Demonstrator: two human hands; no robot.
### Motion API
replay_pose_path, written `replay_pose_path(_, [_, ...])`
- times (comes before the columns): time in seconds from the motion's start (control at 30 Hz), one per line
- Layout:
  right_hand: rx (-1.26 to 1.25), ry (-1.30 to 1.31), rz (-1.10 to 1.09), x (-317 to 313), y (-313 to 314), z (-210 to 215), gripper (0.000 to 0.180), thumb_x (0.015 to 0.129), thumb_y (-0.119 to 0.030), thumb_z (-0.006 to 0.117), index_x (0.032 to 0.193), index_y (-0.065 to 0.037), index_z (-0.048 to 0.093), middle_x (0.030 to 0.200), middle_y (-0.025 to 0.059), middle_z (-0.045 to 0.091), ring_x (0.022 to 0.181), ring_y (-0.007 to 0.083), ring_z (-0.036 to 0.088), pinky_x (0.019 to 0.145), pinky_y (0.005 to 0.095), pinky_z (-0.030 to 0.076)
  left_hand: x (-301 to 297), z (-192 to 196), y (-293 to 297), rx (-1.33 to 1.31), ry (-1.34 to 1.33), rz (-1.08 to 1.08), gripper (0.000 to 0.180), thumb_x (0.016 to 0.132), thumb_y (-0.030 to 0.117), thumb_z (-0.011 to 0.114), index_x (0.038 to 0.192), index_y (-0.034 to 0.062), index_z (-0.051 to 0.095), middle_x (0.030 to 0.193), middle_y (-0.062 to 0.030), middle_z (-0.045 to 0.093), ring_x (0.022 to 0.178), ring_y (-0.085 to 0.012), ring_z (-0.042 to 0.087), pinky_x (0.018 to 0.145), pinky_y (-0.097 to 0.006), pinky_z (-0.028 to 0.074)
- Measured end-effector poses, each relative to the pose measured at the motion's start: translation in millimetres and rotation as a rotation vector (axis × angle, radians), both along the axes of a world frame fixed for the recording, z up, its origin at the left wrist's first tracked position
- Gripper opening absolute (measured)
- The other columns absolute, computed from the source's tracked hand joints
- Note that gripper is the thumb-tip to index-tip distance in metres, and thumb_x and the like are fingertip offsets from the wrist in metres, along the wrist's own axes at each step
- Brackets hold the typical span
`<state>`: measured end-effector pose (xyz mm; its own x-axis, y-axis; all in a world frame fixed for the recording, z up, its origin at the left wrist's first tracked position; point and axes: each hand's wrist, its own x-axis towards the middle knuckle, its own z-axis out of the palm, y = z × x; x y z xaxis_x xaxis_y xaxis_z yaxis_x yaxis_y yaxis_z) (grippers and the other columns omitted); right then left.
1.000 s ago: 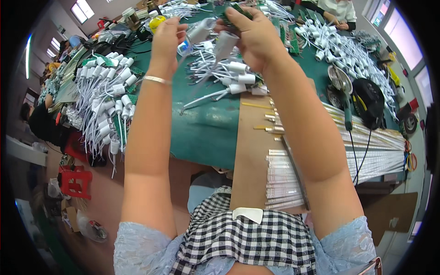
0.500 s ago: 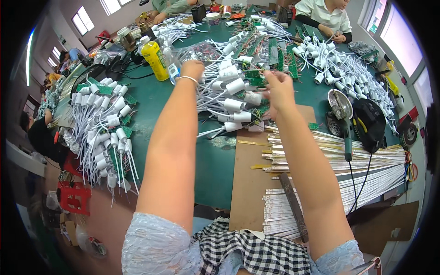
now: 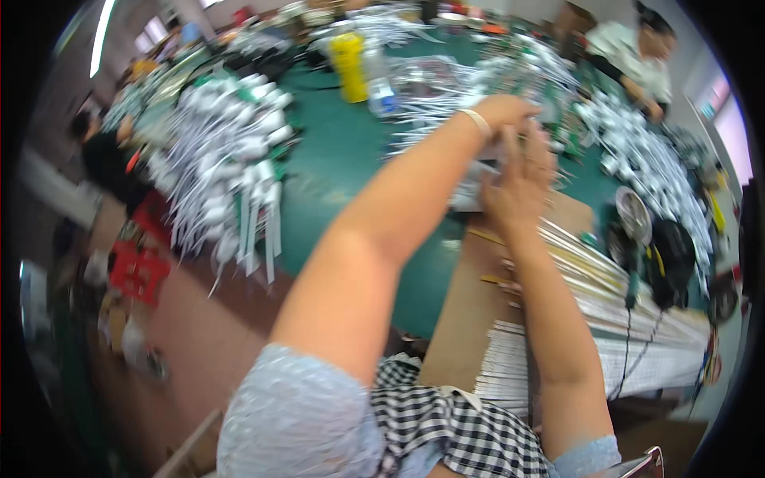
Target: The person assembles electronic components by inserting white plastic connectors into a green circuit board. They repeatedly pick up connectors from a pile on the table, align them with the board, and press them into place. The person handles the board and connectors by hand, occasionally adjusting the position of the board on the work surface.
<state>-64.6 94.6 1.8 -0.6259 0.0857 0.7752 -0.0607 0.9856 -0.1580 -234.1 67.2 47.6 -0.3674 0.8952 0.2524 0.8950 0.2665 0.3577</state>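
My left hand [image 3: 508, 111] reaches across to the right, over the pile of white lamp-holder-like cylinders with white wires [image 3: 434, 115]. Its fingers are smeared by motion and partly hidden. Just below it, almost touching, is my right hand [image 3: 522, 179]. The right hand's fingers point away from me, stretched out, with the thumb apart; nothing distinct shows in them. Both hands are above the near right part of the pile, where some white cylinders [image 3: 470, 187] lie beside the right thumb. Blur hides whatever lies between the hands.
A brown board [image 3: 458, 342] carries long white and yellowish strips [image 3: 621, 342] at the right. Another wired-cylinder heap [image 3: 223, 151] lies left. A yellow bottle [image 3: 348, 68] stands behind. A round metal dish [image 3: 633, 215] and black cap-like object [image 3: 673, 259] sit right. A co-worker [image 3: 629, 60] works far right.
My left hand has swung right, from the left side of the pile to beside my right hand. The right hand has shifted slightly. The whole view has turned and is blurred.
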Motion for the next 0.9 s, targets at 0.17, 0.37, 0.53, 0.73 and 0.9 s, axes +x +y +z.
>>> replay_pose_path(0.17, [0.057, -0.269, -0.076, -22, 12, -8, 0.071, 0.082, -0.042, 0.056, 0.142, -0.014, 0.031, 0.151, 0.0085, 0.022, 0.14, 0.0265, 0.017, 0.11, 0.047, 0.016, -13, 4, -57, 0.66, -0.29, 0.192, 0.045, 0.079, 0.014, 0.053, 0.123, 0.005, 0.053, 0.118, -0.0171, 0.059, 0.107, -0.0316, 0.057, 0.092, -0.037, 0.044])
replay_pose_path(0.37, [0.129, -0.36, -0.147, -21, 6, 2, 0.066, 0.086, -0.045, 0.052, 0.141, -0.013, 0.035, 0.15, 0.0052, 0.025, 0.138, 0.027, 0.021, 0.109, 0.0495, 0.018, -13, 7, -242, 0.188, 0.164, 0.77, 0.03, 0.081, 0.024, 0.053, 0.105, 0.0121, 0.066, 0.101, -0.0163, 0.064, 0.094, -0.0343, 0.061, 0.082, -0.042, 0.048])
replay_pose_path(0.53, [0.156, -0.136, 0.174, 28, -14, 30, 0.054, 0.078, -0.027, 0.065, 0.127, -0.012, 0.05, 0.144, 0.0091, 0.034, 0.132, 0.0331, 0.029, 0.108, 0.0492, 0.019, 47, 6, -404, 0.127, 0.291, 1.174, 0.022, 0.081, 0.024, 0.055, 0.091, 0.008, 0.065, 0.088, -0.0174, 0.065, 0.084, -0.0352, 0.061, 0.075, -0.045, 0.048])
replay_pose_path(0.73, [0.191, -0.466, 0.555, 83, -73, 0, 0.038, 0.075, -0.018, 0.067, 0.112, -0.011, 0.059, 0.137, 0.0104, 0.042, 0.127, 0.0321, 0.036, 0.108, 0.048, 0.023, 81, -4, -461, -0.353, 0.644, 1.27, 0.024, 0.075, 0.026, 0.066, 0.098, 0.0193, 0.067, 0.1, -0.0042, 0.06, 0.099, -0.0259, 0.054, 0.083, -0.047, 0.041])
replay_pose_path(0.9, [0.162, -0.601, 0.741, 90, -83, -37, 0.037, 0.076, -0.019, 0.065, 0.111, -0.01, 0.059, 0.133, 0.0104, 0.046, 0.123, 0.0319, 0.04, 0.108, 0.0471, 0.027, 60, -5, -467, -0.454, 0.674, 1.303, 0.024, 0.073, 0.026, 0.069, 0.096, 0.0195, 0.066, 0.098, -0.0011, 0.06, 0.097, -0.0225, 0.056, 0.082, -0.045, 0.041])
